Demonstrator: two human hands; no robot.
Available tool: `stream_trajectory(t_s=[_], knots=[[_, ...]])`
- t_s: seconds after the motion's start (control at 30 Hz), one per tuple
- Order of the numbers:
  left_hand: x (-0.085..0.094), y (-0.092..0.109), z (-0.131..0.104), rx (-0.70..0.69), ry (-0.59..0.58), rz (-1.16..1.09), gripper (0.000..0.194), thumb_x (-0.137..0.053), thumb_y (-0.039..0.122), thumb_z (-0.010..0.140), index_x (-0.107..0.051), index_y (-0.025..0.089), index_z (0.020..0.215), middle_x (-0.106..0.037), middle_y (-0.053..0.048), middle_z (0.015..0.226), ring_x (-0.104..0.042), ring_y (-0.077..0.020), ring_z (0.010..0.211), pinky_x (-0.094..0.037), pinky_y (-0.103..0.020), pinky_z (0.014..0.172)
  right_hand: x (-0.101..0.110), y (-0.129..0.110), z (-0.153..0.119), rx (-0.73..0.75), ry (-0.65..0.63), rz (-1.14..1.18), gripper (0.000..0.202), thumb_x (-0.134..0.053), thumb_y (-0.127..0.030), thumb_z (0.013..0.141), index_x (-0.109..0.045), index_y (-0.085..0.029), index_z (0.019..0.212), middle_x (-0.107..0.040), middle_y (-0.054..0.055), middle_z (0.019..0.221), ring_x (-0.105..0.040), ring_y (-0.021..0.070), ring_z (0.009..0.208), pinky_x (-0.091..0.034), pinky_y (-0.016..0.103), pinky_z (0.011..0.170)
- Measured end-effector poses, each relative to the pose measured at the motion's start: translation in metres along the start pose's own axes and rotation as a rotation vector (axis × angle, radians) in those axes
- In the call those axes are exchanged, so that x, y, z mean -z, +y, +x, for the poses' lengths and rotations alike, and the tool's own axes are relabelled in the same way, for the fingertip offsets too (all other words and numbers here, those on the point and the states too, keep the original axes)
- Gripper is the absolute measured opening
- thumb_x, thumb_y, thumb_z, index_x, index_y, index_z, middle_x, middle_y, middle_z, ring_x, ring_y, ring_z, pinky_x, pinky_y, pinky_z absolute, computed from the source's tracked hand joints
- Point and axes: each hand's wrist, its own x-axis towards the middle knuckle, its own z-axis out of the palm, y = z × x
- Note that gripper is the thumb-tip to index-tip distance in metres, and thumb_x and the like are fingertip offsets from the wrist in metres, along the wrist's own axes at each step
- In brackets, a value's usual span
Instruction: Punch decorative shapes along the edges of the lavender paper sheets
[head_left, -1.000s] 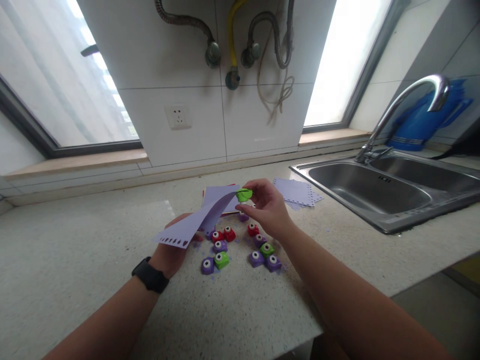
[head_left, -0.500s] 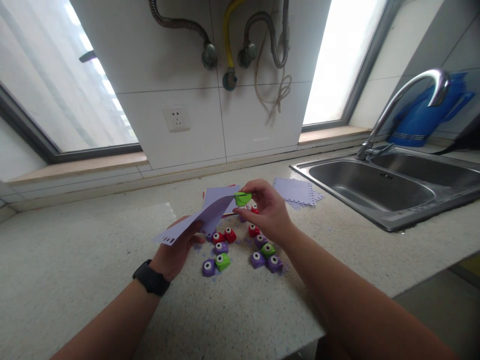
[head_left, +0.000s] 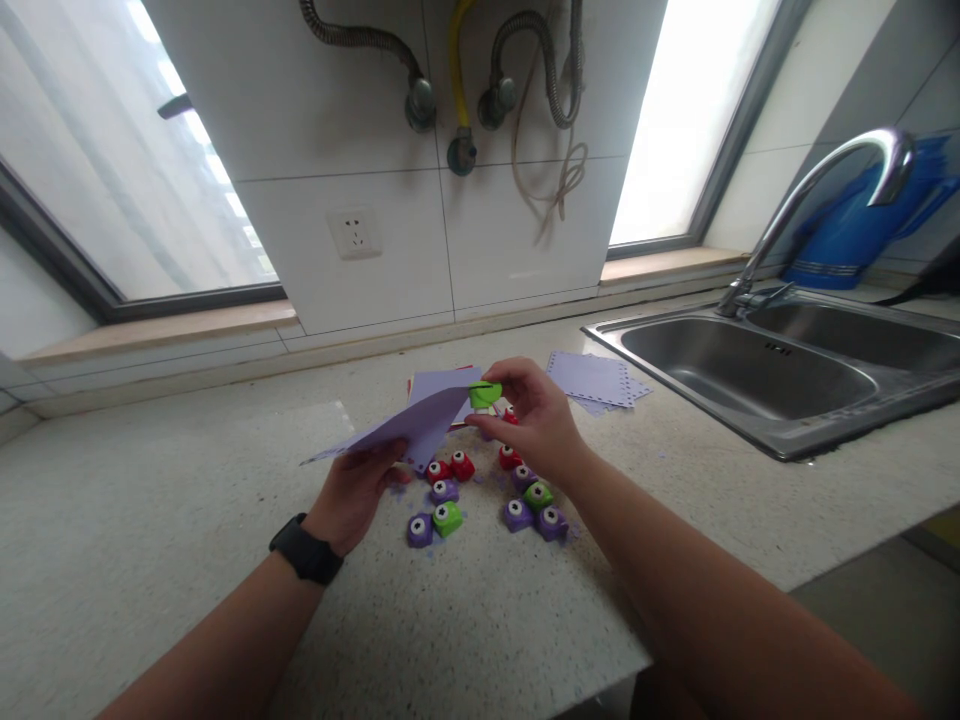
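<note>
My left hand (head_left: 358, 492), with a black watch at the wrist, holds a lilac paper sheet (head_left: 409, 430) raised and tilted above the counter. Between the thumb and fingers of my right hand (head_left: 536, 412) is a green punch (head_left: 484, 394), turned on its side, with the sheet's right edge at its slot. Below the hands lie several small punches: a purple one (head_left: 420, 529) and a green one (head_left: 448, 517) on the left, another green one (head_left: 538, 495) among purple ones on the right, and red ones (head_left: 462, 464) further back. Small paper bits are scattered around them.
Behind the hands lies a stack of paper (head_left: 442, 382). Lilac sheets with punched edges (head_left: 592, 378) rest right of it on the speckled counter (head_left: 187, 480). A steel sink (head_left: 742, 365) with a faucet (head_left: 795, 200) and a blue jug (head_left: 855, 230) stand at the right.
The near left end of the lilac sheet has lifted and flattened, so its holes show less. Both hands keep their holds. The view has shifted slightly.
</note>
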Motion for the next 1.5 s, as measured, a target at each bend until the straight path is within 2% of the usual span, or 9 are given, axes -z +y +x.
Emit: stream_trajectory(t_s=[0.17, 0.33, 0.47, 0.57, 0.7, 0.87, 1.13, 1.3, 1.5], knots=[[-0.002, 0.001, -0.002, -0.002, 0.010, -0.011, 0.033, -0.094, 0.026, 0.060, -0.076, 0.017, 0.086, -0.073, 0.000, 0.086, -0.063, -0.0110, 0.061, -0.056, -0.024, 0.056, -0.004, 0.004, -0.001, -0.132, 0.013, 0.099, 0.047, -0.091, -0.021, 0.068, -0.060, -0.025, 0.103, -0.063, 0.000, 0.093, -0.064, 0.0165, 0.086, -0.055, 0.036, 0.084], [-0.002, 0.001, -0.001, 0.015, 0.018, 0.021, 0.026, -0.091, 0.027, 0.064, -0.076, 0.019, 0.083, -0.071, 0.001, 0.080, -0.061, -0.0105, 0.059, -0.054, -0.022, 0.054, -0.010, 0.003, 0.000, -0.312, 0.033, 0.193, 0.044, -0.092, -0.025, 0.064, -0.060, -0.023, 0.095, -0.065, -0.002, 0.084, -0.063, 0.0143, 0.074, -0.056, 0.034, 0.073], [0.000, 0.000, 0.000, -0.014, -0.034, 0.052, 0.024, -0.089, 0.029, 0.069, -0.075, 0.020, 0.087, -0.070, 0.001, 0.085, -0.060, -0.0110, 0.062, -0.052, -0.022, 0.051, -0.012, 0.000, 0.000, -0.443, 0.062, 0.188, 0.045, -0.093, -0.030, 0.061, -0.062, -0.021, 0.093, -0.067, -0.002, 0.082, -0.063, 0.0128, 0.067, -0.053, 0.031, 0.066], [0.002, -0.001, 0.001, -0.019, -0.070, 0.099, 0.023, -0.087, 0.031, 0.072, -0.075, 0.020, 0.088, -0.068, 0.001, 0.081, -0.060, -0.0106, 0.060, -0.051, -0.022, 0.052, -0.012, -0.001, 0.000, -0.511, 0.042, 0.212, 0.043, -0.092, -0.032, 0.061, -0.062, -0.021, 0.090, -0.070, -0.002, 0.083, -0.065, 0.0143, 0.069, -0.052, 0.032, 0.066], [0.003, -0.001, 0.000, -0.008, -0.080, 0.152, 0.025, -0.087, 0.034, 0.073, -0.075, 0.016, 0.087, -0.067, 0.000, 0.071, -0.060, -0.0120, 0.056, -0.051, -0.024, 0.054, -0.013, 0.001, 0.000, -0.552, 0.019, 0.206, 0.035, -0.088, -0.038, 0.068, -0.062, -0.020, 0.084, -0.070, 0.000, 0.081, -0.063, 0.0136, 0.068, -0.049, 0.030, 0.066], [-0.002, 0.003, -0.003, -0.048, -0.076, 0.312, 0.030, -0.083, 0.038, 0.076, -0.071, 0.014, 0.063, -0.068, -0.003, 0.062, -0.059, -0.0133, 0.053, -0.048, -0.025, 0.051, -0.015, 0.004, -0.002, -0.629, -0.017, 0.205, 0.032, -0.080, -0.047, 0.078, -0.063, -0.020, 0.084, -0.061, -0.005, 0.066, -0.051, 0.0109, 0.055, -0.038, 0.028, 0.056], [-0.006, 0.003, -0.004, -0.081, -0.151, 0.311, 0.027, -0.079, 0.039, 0.081, -0.071, 0.015, 0.069, -0.070, -0.002, 0.061, -0.053, -0.0106, 0.046, -0.042, -0.023, 0.048, -0.015, 0.007, -0.004, -0.751, -0.054, 0.286, 0.028, -0.084, -0.040, 0.077, -0.071, -0.019, 0.088, -0.067, -0.001, 0.080, -0.054, 0.0108, 0.064, -0.042, 0.028, 0.064], [-0.007, -0.001, -0.006, -0.036, -0.120, 0.326, 0.036, -0.078, 0.042, 0.082, -0.068, 0.015, 0.062, -0.065, -0.001, 0.053, -0.048, -0.0086, 0.042, -0.036, -0.022, 0.044, -0.012, 0.005, -0.004, -0.779, -0.093, 0.368, 0.024, -0.084, -0.038, 0.078, -0.074, -0.018, 0.087, -0.067, 0.001, 0.084, -0.059, 0.0126, 0.074, -0.044, 0.028, 0.072], [-0.012, 0.003, -0.009, -0.057, -0.099, 0.329, 0.038, -0.078, 0.043, 0.081, -0.068, 0.016, 0.057, -0.066, -0.002, 0.053, -0.051, -0.0106, 0.044, -0.042, -0.024, 0.048, -0.010, 0.003, -0.004, -0.805, -0.148, 0.373, 0.024, -0.085, -0.035, 0.077, -0.074, -0.019, 0.091, -0.069, 0.002, 0.084, -0.061, 0.0140, 0.074, -0.047, 0.028, 0.069]])
